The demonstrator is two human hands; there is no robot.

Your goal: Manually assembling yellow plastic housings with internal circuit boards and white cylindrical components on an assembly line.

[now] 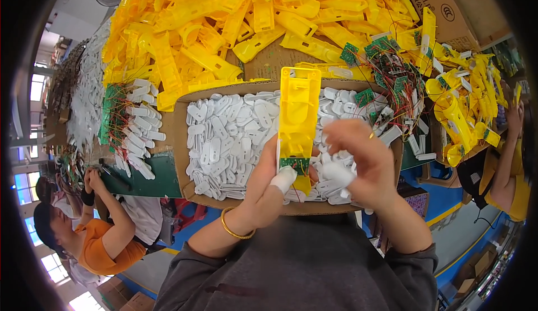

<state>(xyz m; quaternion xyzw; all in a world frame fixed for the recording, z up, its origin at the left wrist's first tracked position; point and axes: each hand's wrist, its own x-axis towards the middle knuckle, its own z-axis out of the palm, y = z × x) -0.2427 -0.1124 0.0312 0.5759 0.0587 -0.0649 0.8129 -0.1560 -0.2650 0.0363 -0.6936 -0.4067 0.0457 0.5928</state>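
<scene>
A long yellow plastic housing half (300,106) stands upright in front of me, its hollow side facing up. My left hand (265,182) is wrapped round its lower end, and the thumb, in a white finger cot, presses on a small green circuit board (295,166) lying in the housing. Thin red wires show by that thumb. Just right of the housing is my right hand (364,162), blurred, with its thumb and forefinger apart and no part visible between them. Its thumb also has a white cover.
Below my hands is a cardboard box (182,143) full of small white plastic pieces (230,137). Yellow housings (196,8) are heaped behind it. Wired circuit boards (386,58) lie right, more boards (109,114) left. People work at the left (106,243) and right (504,171).
</scene>
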